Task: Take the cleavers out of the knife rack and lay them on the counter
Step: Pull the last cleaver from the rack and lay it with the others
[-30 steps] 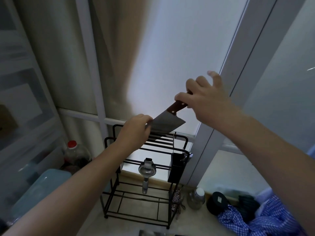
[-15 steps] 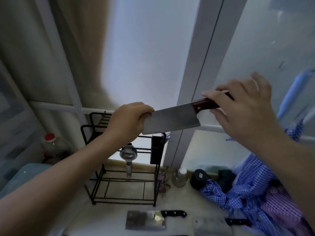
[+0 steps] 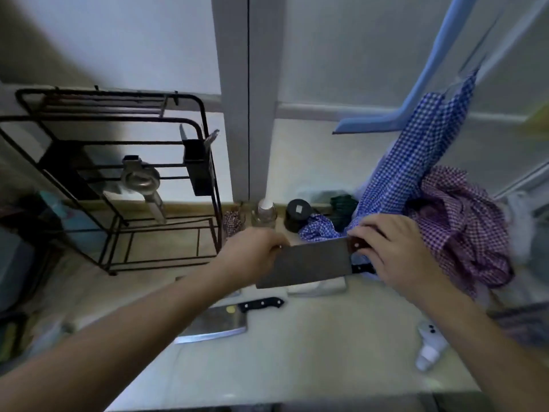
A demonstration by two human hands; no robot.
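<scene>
The pale surface [image 3: 312, 361] fills the lower middle of the view, ending at a wall with a white upright post. On its far left stands the black wire knife rack [image 3: 118, 173], with a metal utensil [image 3: 142, 185] hanging from a cross bar and a small black holder [image 3: 197, 166] clipped to its right side. At the far right lies a heap of checked cloth: a blue piece [image 3: 416, 162] hanging down and a purple piece [image 3: 463, 227] bunched beside it.

Both forearms reach in from below. Between them, above the surface, the cleaver [image 3: 309, 261] is held level, its broad dark blade facing the camera. The left hand [image 3: 252, 257] pinches the blade's far end, fingers [image 3: 276, 243] curled over the top edge. The right hand [image 3: 395, 254] is wrapped around the reddish-brown handle at the blade's other end, fingers closed on it.

Two more cleavers lie flat on the surface. One, a black-handled cleaver [image 3: 219, 322], rests just beneath the left forearm. The second cleaver [image 3: 320, 285] lies directly under the held blade, mostly hidden by it, its dark handle poking out toward the right hand.

Along the wall stand a clear bottle [image 3: 264, 215] and a dark round jar [image 3: 297, 214], near the blue cloth. A small white object [image 3: 429, 346] lies beside the right forearm.
</scene>
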